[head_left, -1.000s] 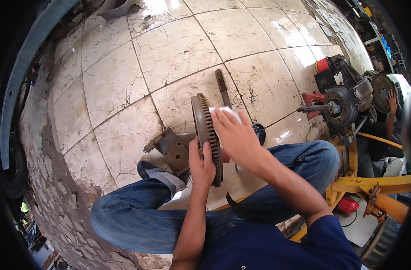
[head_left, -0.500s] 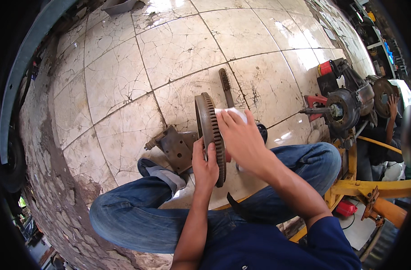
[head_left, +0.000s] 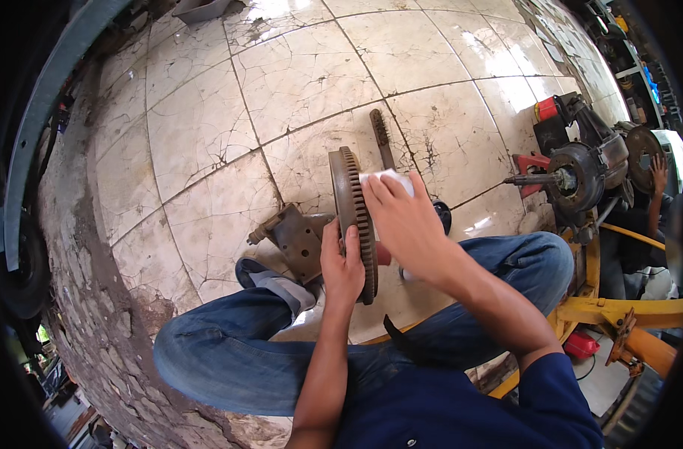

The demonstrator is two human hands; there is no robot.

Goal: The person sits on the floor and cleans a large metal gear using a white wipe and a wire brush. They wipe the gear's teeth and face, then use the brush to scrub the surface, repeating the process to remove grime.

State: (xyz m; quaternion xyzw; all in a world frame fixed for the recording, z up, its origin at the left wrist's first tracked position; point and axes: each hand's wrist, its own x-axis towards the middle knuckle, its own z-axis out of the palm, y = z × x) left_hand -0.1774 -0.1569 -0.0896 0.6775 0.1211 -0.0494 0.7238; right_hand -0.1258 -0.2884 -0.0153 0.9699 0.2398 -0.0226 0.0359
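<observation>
A flywheel (head_left: 344,187) with a toothed ring gear stands on edge between my legs, its rim facing up toward me. My left hand (head_left: 343,262) grips its near edge, thumb on the rim and fingers behind. With my right hand (head_left: 403,221) I press a white cloth (head_left: 386,179) against the toothed right side; most of the cloth is hidden under the fingers. A wire brush (head_left: 381,137) lies on the tiles just beyond the cloth. Left of the flywheel rests a brown metal block (head_left: 296,243) with holes.
At the right stands a gearbox (head_left: 577,176) with a protruding shaft, by a red stand (head_left: 532,172). Another person's hand (head_left: 658,174) touches a round disc (head_left: 641,159) beyond it. A yellow frame (head_left: 618,308) is beside my right knee. Cracked tiles (head_left: 304,90) cover the floor.
The view has shifted slightly, so everything sits a little to the right. My right hand and the cloth stay against the flywheel's toothed side; my left hand keeps its hold.
</observation>
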